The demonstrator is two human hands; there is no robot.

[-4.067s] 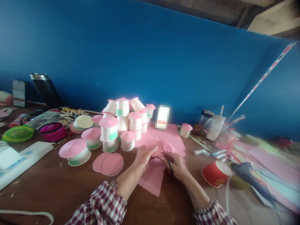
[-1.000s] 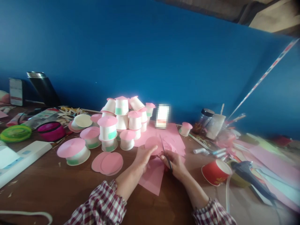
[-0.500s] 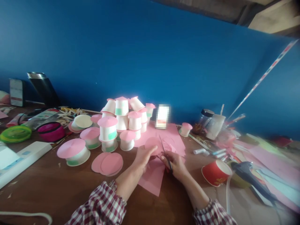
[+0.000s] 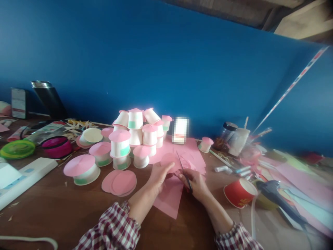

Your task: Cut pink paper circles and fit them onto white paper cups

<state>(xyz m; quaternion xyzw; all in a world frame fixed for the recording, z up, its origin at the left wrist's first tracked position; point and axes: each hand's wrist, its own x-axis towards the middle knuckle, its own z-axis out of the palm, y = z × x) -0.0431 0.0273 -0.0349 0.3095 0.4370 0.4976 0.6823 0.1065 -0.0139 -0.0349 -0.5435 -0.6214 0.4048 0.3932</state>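
Note:
My left hand (image 4: 159, 175) pinches a pink paper piece (image 4: 169, 160), holding it up over the wooden table (image 4: 52, 205). My right hand (image 4: 195, 182) is closed round the handles of dark scissors (image 4: 183, 169), whose blades point up into that pink piece. Under both hands lies a pink paper sheet (image 4: 170, 198). More pink paper (image 4: 192, 149) is spread just behind. Left of my left hand lie stacked pink paper discs (image 4: 120, 181).
A pile of white cups with pink lids (image 4: 136, 133) stands behind the hands. A red paper cup (image 4: 239, 192) lies on its side at right beside a glue gun (image 4: 275, 198). A jar (image 4: 225, 134), pens, a magenta bowl (image 4: 57, 146) and a white power strip (image 4: 24, 175) crowd the table.
Almost nothing differs; the scissors and the pink piece have shifted slightly between my hands, and my head has moved a little.

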